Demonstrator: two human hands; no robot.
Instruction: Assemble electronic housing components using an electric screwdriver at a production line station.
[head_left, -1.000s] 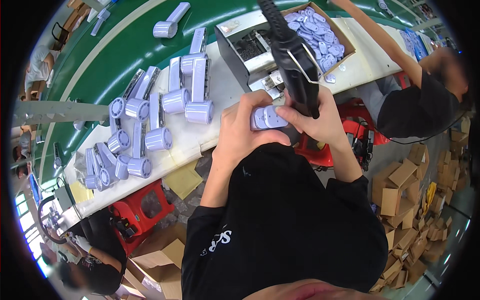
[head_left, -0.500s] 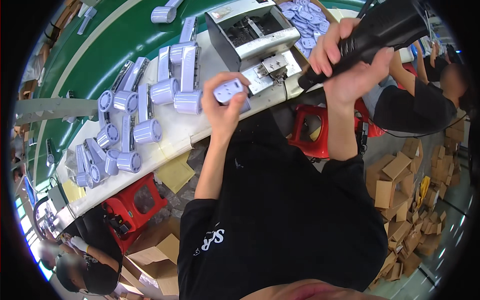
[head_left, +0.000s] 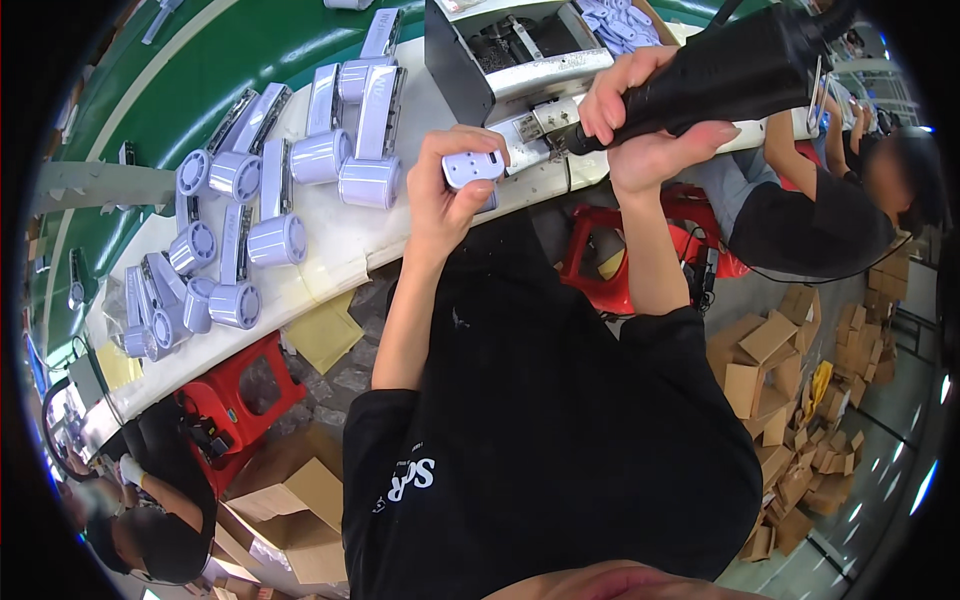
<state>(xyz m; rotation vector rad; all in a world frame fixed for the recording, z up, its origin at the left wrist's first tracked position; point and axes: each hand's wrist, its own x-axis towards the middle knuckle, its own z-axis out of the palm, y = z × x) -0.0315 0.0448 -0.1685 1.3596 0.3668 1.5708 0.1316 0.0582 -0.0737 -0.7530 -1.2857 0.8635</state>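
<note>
Hands: left hand [head_left: 437,192] closed round lilac housing [head_left: 471,167], right hand [head_left: 648,160] curled round black power driver [head_left: 715,78]
Driver tip [head_left: 583,142] placed near screw feeder [head_left: 548,77], ahead between hands; feeder could be knocked if driver is tilted one-handed

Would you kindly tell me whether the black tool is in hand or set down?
In hand: the right hand grips the black tool.

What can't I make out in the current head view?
All in the head view:
Lilac part: much of its body is hidden by the left grip.
Black tool: partly covered by the right grip; its dark, small tip may or may not touch the metal block.
Machine: top cut off by the upper edge.
Small lilac pieces: cut off there too, so uncountable.
</note>
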